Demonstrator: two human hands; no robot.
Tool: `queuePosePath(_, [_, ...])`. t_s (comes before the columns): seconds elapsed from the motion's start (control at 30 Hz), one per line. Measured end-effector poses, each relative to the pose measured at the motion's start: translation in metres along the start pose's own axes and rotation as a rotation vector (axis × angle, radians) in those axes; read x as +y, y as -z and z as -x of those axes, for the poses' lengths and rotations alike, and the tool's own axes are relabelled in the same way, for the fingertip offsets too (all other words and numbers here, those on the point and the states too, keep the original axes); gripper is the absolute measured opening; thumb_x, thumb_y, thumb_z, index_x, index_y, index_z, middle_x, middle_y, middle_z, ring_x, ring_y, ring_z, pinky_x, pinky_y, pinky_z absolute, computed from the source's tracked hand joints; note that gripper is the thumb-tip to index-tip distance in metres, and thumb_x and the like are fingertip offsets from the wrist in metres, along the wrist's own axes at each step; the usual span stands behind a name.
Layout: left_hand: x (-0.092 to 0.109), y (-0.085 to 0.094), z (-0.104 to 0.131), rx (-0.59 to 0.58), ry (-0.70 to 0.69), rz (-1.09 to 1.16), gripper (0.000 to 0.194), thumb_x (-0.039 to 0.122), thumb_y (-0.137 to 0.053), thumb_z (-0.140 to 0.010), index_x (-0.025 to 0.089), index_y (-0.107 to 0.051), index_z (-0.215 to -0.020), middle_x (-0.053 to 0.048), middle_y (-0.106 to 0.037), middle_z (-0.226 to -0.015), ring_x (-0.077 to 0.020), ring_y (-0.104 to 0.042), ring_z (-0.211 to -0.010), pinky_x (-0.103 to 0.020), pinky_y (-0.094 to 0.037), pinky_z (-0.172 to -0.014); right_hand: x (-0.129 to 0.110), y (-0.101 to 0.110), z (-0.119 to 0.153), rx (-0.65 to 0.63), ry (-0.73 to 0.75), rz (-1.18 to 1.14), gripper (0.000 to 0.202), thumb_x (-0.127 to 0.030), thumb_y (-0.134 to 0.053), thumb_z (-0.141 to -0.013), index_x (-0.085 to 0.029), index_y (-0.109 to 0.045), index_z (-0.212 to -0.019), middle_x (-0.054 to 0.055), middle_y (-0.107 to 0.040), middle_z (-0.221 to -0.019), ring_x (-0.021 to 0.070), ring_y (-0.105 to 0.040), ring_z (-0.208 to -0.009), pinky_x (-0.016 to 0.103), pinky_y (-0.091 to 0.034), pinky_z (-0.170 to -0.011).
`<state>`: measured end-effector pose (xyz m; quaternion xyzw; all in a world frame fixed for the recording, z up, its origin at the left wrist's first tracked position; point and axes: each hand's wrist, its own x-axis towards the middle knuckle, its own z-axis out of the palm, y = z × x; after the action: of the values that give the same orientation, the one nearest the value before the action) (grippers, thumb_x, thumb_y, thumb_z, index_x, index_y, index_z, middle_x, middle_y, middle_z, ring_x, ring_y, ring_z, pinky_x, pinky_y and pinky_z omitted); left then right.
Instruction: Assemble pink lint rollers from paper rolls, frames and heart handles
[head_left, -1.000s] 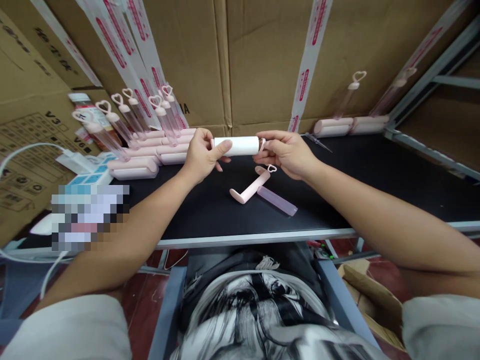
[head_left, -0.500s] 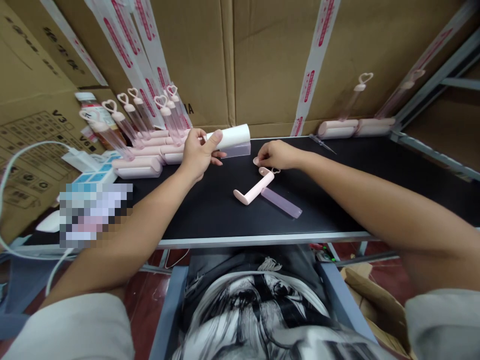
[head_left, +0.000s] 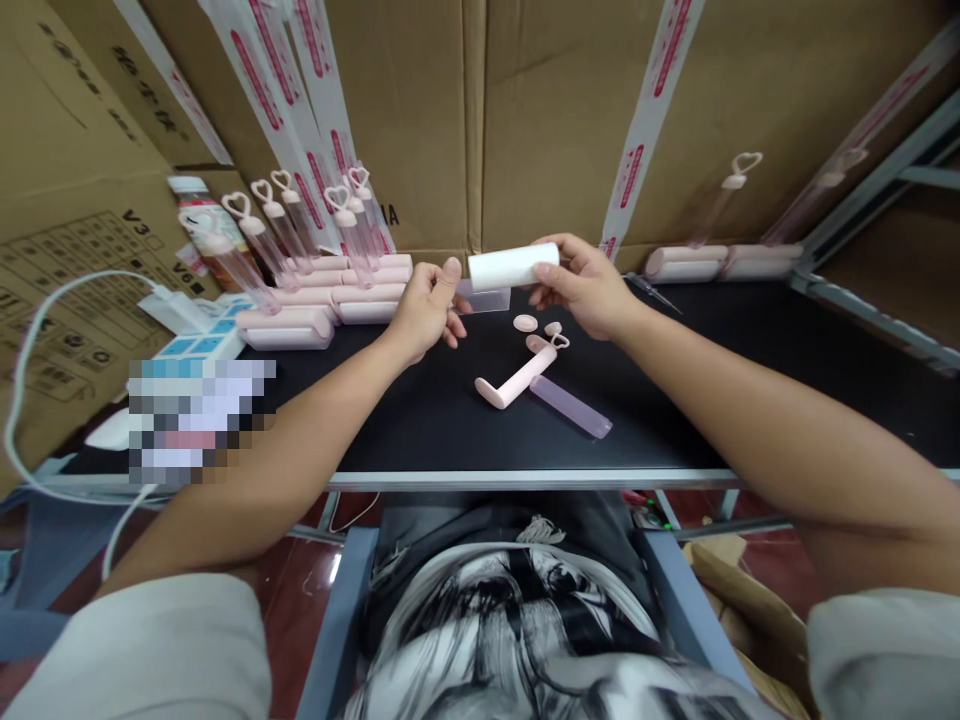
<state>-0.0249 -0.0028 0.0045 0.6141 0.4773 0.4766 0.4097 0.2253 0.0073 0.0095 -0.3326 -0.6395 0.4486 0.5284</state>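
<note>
A white roll point(head_left: 510, 267) is gripped by my right hand point(head_left: 592, 285), thumb in front and fingers behind, raised over the table. My left hand point(head_left: 431, 308) is just left of the roll's end, thumb up and fingers apart. Behind its fingertips lies a clear plastic cover point(head_left: 487, 298). In front of my hands rest a pink bracket-shaped holder point(head_left: 517, 378) and a translucent purple-pink tube point(head_left: 571, 407). Near the holder's upper end are a round pink cap point(head_left: 526, 323), a small pink piece point(head_left: 553, 329) and a heart-shaped loop point(head_left: 560, 341).
Several pink rollers with heart-topped clear handles point(head_left: 285, 330) stand at the left, near a bottle point(head_left: 214, 215) and a power strip point(head_left: 206, 330). Two more rollers point(head_left: 686, 263) and a pointed tool point(head_left: 656, 292) sit back right. Cardboard boxes point(head_left: 420, 120) wall the back.
The white roll has passed from my left hand to my right hand. My right hand has let go of the round pink cap, which now lies on the table, and moved up.
</note>
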Motion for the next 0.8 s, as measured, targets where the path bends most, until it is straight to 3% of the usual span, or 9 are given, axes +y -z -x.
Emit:
queuePosePath(0.13, [-0.009, 0.011, -0.004, 0.016, -0.079, -0.353, 0.037, 0.048, -0.081, -0.091, 0.025, -0.053, -0.094, 0.006, -0.062, -0.067, -0.0111, -0.057, -0.041, -0.021, -0.037, -0.038, 0.005, 0.015, -0.009, 0.111, -0.112, -0.090, 0.052, -0.065, -0.088, -0.084, -0.029, -0.060, -0.109, -0.002, -0.074, -0.084, 0.0172, -0.072, -0.071, 0.032, -0.063, -0.069])
queuePosePath(0.27, [-0.013, 0.007, -0.006, -0.096, -0.059, -0.502, 0.031, 0.053, -0.068, -0.099, 0.023, -0.069, -0.091, 0.001, -0.064, -0.060, -0.0167, -0.059, -0.044, -0.028, -0.043, -0.049, 0.012, 0.018, -0.013, 0.115, -0.253, -0.141, 0.047, -0.063, -0.084, -0.089, -0.029, -0.057, -0.107, -0.001, -0.074, -0.084, 0.0196, -0.074, -0.076, 0.038, -0.066, -0.075])
queuePosePath(0.4, [-0.012, -0.006, -0.017, -0.080, -0.124, -0.639, 0.027, 0.045, -0.082, -0.088, 0.024, -0.067, -0.084, -0.001, -0.070, -0.069, -0.0198, -0.062, -0.062, -0.031, -0.045, -0.064, 0.018, 0.013, -0.014, 0.103, -0.330, -0.188, 0.039, -0.060, -0.077, -0.095, -0.030, -0.056, -0.108, 0.001, -0.073, -0.087, 0.0232, -0.075, -0.082, 0.043, -0.066, -0.077])
queuePosePath(0.53, [-0.011, -0.020, -0.031, -0.244, -0.138, -0.857, 0.027, 0.037, -0.079, -0.091, 0.022, -0.067, -0.071, -0.004, -0.073, -0.074, -0.0225, -0.067, -0.074, -0.033, -0.048, -0.076, 0.022, 0.008, -0.014, 0.096, -0.383, -0.247, 0.035, -0.057, -0.074, -0.096, -0.030, -0.057, -0.108, 0.002, -0.073, -0.087, 0.0258, -0.075, -0.083, 0.047, -0.066, -0.078])
queuePosePath(0.63, [-0.008, -0.029, -0.032, -0.254, -0.221, -1.031, 0.026, 0.044, -0.072, -0.097, 0.019, -0.078, -0.092, -0.011, -0.079, -0.101, -0.0295, -0.075, -0.094, -0.039, -0.054, -0.087, 0.024, 0.006, -0.015, 0.081, -0.397, -0.299, 0.035, -0.056, -0.075, -0.095, -0.030, -0.057, -0.108, 0.002, -0.073, -0.087, 0.0265, -0.075, -0.084, 0.049, -0.066, -0.081])
queuePosePath(0.7, [-0.006, -0.030, -0.029, -0.161, -0.260, -1.152, 0.039, 0.051, -0.063, -0.103, 0.017, -0.080, -0.111, -0.018, -0.075, -0.119, -0.0368, -0.075, -0.106, -0.046, -0.056, -0.093, 0.025, 0.006, -0.015, 0.064, -0.388, -0.317, 0.034, -0.057, -0.072, -0.096, -0.030, -0.056, -0.110, 0.003, -0.073, -0.088, 0.0271, -0.076, -0.088, 0.049, -0.066, -0.084])
queuePosePath(0.8, [-0.004, -0.026, -0.027, -0.017, -0.286, -1.240, 0.048, 0.048, -0.050, -0.109, 0.016, -0.076, -0.133, -0.022, -0.065, -0.137, -0.0425, -0.069, -0.125, -0.052, -0.056, -0.103, 0.027, 0.009, -0.017, 0.051, -0.353, -0.312, 0.039, -0.063, -0.070, -0.095, -0.031, -0.056, -0.112, 0.004, -0.075, -0.094, 0.0285, -0.077, -0.096, 0.050, -0.064, -0.091])
